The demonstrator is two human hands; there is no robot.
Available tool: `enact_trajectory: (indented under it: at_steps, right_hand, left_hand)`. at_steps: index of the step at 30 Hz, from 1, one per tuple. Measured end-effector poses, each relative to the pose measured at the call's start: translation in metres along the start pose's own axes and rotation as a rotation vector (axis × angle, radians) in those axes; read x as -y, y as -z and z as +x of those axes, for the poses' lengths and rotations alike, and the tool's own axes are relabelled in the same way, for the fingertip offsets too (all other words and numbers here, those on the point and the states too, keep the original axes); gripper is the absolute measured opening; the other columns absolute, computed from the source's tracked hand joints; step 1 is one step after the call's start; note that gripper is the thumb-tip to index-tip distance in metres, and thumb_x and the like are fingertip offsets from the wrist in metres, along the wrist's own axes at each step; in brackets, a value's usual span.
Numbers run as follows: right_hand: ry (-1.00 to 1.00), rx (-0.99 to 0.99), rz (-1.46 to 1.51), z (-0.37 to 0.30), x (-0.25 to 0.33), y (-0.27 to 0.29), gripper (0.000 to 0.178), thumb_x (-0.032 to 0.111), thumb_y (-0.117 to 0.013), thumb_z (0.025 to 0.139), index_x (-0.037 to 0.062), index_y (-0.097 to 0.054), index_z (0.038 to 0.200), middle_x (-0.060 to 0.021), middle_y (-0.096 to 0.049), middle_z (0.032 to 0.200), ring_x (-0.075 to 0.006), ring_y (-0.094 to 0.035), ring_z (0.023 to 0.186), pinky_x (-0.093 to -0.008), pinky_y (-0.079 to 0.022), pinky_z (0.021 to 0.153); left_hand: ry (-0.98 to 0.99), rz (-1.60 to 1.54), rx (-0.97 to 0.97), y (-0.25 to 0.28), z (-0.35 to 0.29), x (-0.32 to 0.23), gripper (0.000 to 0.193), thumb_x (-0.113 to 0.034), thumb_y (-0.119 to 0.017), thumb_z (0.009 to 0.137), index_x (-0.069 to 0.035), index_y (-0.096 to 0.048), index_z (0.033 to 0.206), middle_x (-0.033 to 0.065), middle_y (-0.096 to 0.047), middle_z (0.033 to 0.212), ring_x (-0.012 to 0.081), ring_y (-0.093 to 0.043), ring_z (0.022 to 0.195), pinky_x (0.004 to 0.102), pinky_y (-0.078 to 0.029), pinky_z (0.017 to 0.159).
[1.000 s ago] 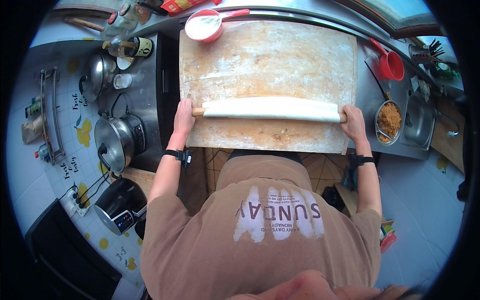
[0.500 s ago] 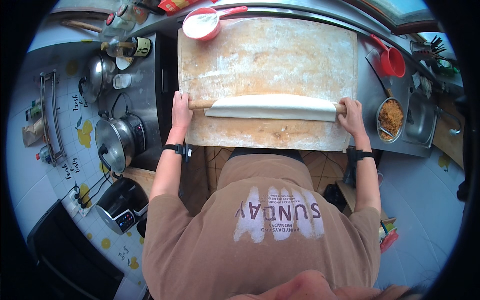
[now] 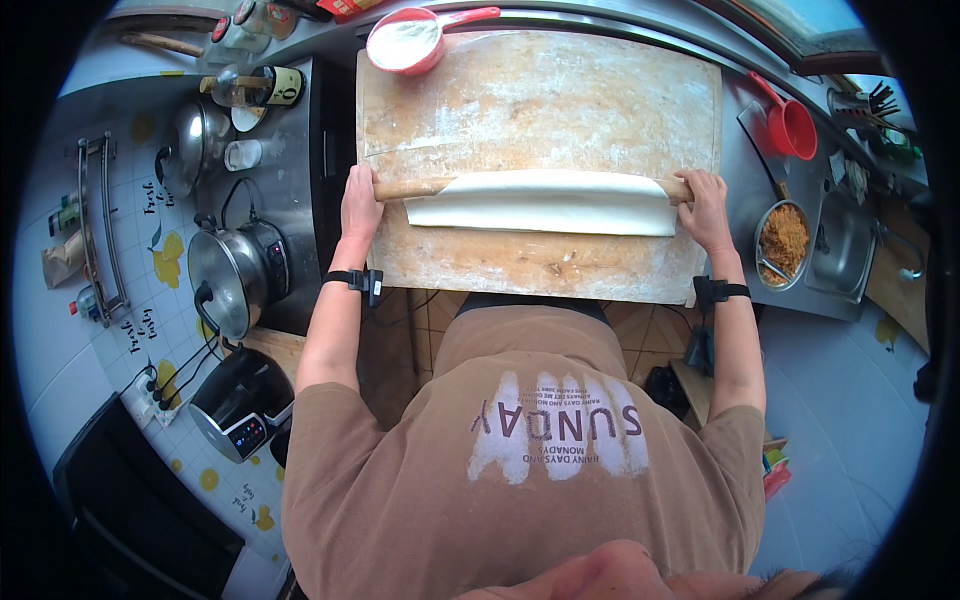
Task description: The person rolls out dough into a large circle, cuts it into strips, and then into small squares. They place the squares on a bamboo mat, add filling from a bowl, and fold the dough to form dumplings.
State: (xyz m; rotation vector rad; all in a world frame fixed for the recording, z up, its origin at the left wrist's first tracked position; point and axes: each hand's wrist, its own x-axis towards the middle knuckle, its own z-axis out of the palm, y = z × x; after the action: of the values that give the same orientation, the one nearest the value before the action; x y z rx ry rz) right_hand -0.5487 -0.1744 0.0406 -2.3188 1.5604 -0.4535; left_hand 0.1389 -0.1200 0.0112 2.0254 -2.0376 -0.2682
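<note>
The board point(image 3: 545, 95) has much open room beyond the dough point(image 3: 545, 212), and a narrower strip at its near edge. On it, the dough wraps the pin point(image 3: 412, 188) and hides its middle; both run left to right. The left hand point(image 3: 361, 202) and right hand point(image 3: 707, 207) are closed around the pin's ends, fingertips partly hidden.

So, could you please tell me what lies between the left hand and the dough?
In the head view, a bare length of the pin lies between the left hand and the dough, with the board beneath.
</note>
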Motion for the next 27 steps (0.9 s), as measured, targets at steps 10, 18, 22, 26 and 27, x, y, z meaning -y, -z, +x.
enact_trajectory:
  at_steps: [10, 18, 22, 26, 27]
  right_hand:
    - [-0.055, 0.04, 0.031, -0.032, 0.019, -0.001, 0.047, -0.005, -0.07, 0.084, 0.0119, -0.068, 0.127, -0.0111, -0.067, 0.125, -0.0335, -0.063, 0.131, -0.0516, -0.034, 0.126]
    - [-0.009, -0.127, -0.079, -0.041, 0.017, -0.016, 0.051, -0.007, -0.07, 0.083, 0.0138, -0.069, 0.13, -0.0082, -0.065, 0.128, -0.0321, -0.062, 0.132, -0.0492, -0.032, 0.124]
    - [0.006, -0.19, -0.135, -0.038, 0.009, -0.027, 0.049, -0.007, -0.07, 0.085, 0.0125, -0.069, 0.13, -0.0094, -0.066, 0.129, -0.0351, -0.062, 0.13, -0.0486, -0.036, 0.121]
    - [0.068, -0.225, -0.022, -0.012, -0.013, -0.028, 0.048, -0.01, -0.067, 0.089, 0.0096, -0.069, 0.133, -0.0121, -0.069, 0.13, -0.0389, -0.064, 0.129, -0.0535, -0.041, 0.12]
    - [0.058, -0.204, -0.039, -0.001, -0.021, -0.027, 0.048, -0.009, -0.066, 0.09, 0.0096, -0.068, 0.134, -0.0123, -0.069, 0.129, -0.0392, -0.065, 0.127, -0.0553, -0.042, 0.12]
  left_hand:
    - [-0.104, 0.008, -0.008, 0.001, -0.028, 0.01, 0.039, 0.011, -0.078, 0.082, -0.004, -0.053, 0.107, 0.02, -0.055, 0.107, 0.0453, -0.061, 0.106, 0.0532, -0.056, 0.09]
    - [-0.178, -0.012, -0.012, -0.007, -0.03, 0.011, 0.039, 0.011, -0.078, 0.083, -0.004, -0.052, 0.108, 0.0215, -0.055, 0.106, 0.0458, -0.061, 0.103, 0.0531, -0.056, 0.091]
    - [-0.191, -0.01, -0.038, -0.005, -0.019, 0.008, 0.04, 0.009, -0.08, 0.083, -0.004, -0.053, 0.11, 0.0213, -0.055, 0.107, 0.0461, -0.061, 0.102, 0.0525, -0.056, 0.091]
    - [-0.076, -0.075, 0.001, 0.006, 0.013, 0.003, 0.045, 0.005, -0.087, 0.081, -0.004, -0.055, 0.11, 0.0194, -0.056, 0.107, 0.0454, -0.062, 0.103, 0.0521, -0.056, 0.092]
    - [-0.028, -0.092, 0.031, 0.009, 0.025, 0.002, 0.046, 0.004, -0.089, 0.08, -0.004, -0.055, 0.11, 0.0188, -0.056, 0.108, 0.0452, -0.062, 0.103, 0.0519, -0.056, 0.092]
